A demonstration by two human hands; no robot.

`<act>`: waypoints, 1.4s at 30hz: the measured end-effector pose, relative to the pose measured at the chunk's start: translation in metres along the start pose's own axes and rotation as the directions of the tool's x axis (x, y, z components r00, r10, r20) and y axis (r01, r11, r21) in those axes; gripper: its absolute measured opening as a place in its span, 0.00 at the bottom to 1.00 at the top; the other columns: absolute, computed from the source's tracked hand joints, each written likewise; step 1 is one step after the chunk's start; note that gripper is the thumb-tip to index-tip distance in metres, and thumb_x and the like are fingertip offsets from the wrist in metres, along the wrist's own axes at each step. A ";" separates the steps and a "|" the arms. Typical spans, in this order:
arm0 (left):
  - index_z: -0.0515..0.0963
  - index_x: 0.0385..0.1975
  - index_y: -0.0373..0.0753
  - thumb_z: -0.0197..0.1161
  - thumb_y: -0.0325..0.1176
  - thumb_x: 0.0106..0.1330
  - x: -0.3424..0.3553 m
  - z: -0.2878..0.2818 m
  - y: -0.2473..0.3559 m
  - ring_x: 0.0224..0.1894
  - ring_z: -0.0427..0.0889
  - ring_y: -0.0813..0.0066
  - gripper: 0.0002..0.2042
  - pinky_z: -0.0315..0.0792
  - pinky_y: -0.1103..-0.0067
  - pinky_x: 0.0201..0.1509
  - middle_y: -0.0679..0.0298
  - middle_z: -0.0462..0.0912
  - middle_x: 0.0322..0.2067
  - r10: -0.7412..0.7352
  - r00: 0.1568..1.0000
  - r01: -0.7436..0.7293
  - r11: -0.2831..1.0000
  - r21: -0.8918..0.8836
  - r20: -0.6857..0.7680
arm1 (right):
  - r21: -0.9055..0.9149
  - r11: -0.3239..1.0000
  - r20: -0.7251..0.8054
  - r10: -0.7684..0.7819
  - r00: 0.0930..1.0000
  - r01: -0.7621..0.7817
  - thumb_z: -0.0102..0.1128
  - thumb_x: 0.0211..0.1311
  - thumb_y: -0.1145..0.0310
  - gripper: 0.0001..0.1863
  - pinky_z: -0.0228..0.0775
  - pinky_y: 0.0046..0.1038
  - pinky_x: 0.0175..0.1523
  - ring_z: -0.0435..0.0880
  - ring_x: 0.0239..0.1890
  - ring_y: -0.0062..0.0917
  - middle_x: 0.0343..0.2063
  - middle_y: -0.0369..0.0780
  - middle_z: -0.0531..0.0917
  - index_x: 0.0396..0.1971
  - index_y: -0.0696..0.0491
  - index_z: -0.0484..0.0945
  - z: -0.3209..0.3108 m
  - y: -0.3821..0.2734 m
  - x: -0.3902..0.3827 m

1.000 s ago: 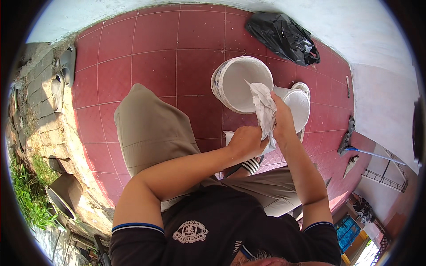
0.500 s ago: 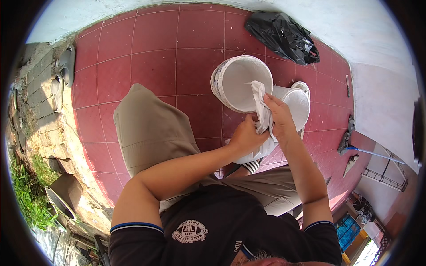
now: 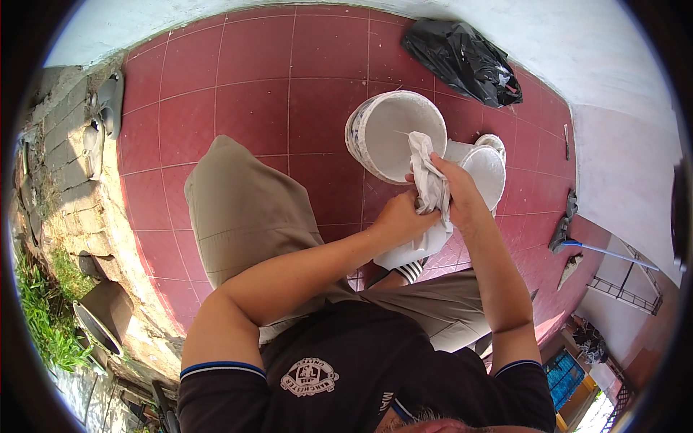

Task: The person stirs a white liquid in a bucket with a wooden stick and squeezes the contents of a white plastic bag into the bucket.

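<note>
Left hand closed around lower part of crumpled white sheet, right hand gripping upper part. Sheet appears over near-right rim of large white bucket; contact unclear. Steady handling likely needs firm two-handed grip, loose tip above bucket opening.

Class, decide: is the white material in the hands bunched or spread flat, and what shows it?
Bunched: between the left hand and the right hand, the white material is narrow and creased, with overlapping folds.
</note>
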State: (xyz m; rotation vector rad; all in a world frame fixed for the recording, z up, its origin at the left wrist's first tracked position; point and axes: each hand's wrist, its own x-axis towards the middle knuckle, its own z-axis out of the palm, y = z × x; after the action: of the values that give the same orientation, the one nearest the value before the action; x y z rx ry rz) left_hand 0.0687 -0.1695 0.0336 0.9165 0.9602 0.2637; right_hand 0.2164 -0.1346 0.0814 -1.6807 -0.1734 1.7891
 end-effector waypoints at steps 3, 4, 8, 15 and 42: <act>0.79 0.51 0.33 0.67 0.41 0.63 0.004 -0.003 0.000 0.46 0.87 0.64 0.21 0.78 0.70 0.50 0.55 0.86 0.45 -0.039 0.996 0.032 0.996 0.077 0.080 | 0.008 1.000 0.044 0.006 0.999 -0.007 0.54 0.76 0.52 0.24 0.83 0.29 0.44 0.88 0.37 0.29 0.38 0.43 0.86 0.52 0.61 0.76 0.009 0.000 -0.006; 0.79 0.51 0.33 0.66 0.41 0.65 0.006 -0.003 -0.003 0.44 0.88 0.64 0.20 0.79 0.70 0.50 0.55 0.86 0.44 -0.059 0.992 0.045 0.991 0.123 0.114 | 0.005 1.000 0.049 0.021 0.999 -0.022 0.53 0.76 0.51 0.25 0.83 0.29 0.43 0.87 0.37 0.29 0.38 0.44 0.86 0.54 0.61 0.75 0.010 0.000 -0.006; 0.79 0.52 0.33 0.64 0.40 0.66 0.009 0.004 -0.006 0.38 0.87 0.66 0.19 0.79 0.71 0.44 0.56 0.86 0.41 -0.076 0.996 0.078 0.996 -0.042 0.040 | -0.189 0.982 0.021 0.015 1.000 -0.011 0.58 0.73 0.49 0.29 0.80 0.28 0.46 0.86 0.41 0.27 0.40 0.44 0.85 0.57 0.61 0.73 0.007 0.008 -0.003; 0.82 0.40 0.31 0.66 0.45 0.65 0.005 0.000 0.003 0.25 0.83 0.73 0.19 0.73 0.74 0.28 0.60 0.84 0.27 -0.226 0.965 0.237 0.969 -0.074 0.132 | -0.348 0.936 -0.118 -0.090 0.989 0.044 0.74 0.61 0.54 0.32 0.75 0.25 0.47 0.83 0.42 0.20 0.42 0.38 0.83 0.57 0.60 0.75 0.012 0.020 -0.003; 0.83 0.42 0.30 0.63 0.40 0.68 -0.001 -0.003 0.008 0.25 0.80 0.77 0.16 0.72 0.77 0.28 0.61 0.84 0.29 -0.257 0.953 0.265 0.964 -0.035 0.161 | -0.247 0.965 -0.183 0.048 0.982 -0.093 0.57 0.68 0.55 0.15 0.69 0.26 0.33 0.76 0.28 0.21 0.30 0.36 0.79 0.41 0.53 0.78 -0.004 0.027 0.017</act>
State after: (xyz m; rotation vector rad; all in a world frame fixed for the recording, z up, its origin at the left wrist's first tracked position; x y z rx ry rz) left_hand 0.0673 -0.1631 0.0399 0.7373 0.9133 -0.0063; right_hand 0.2114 -0.1473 0.0521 -2.0402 -0.2787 1.7164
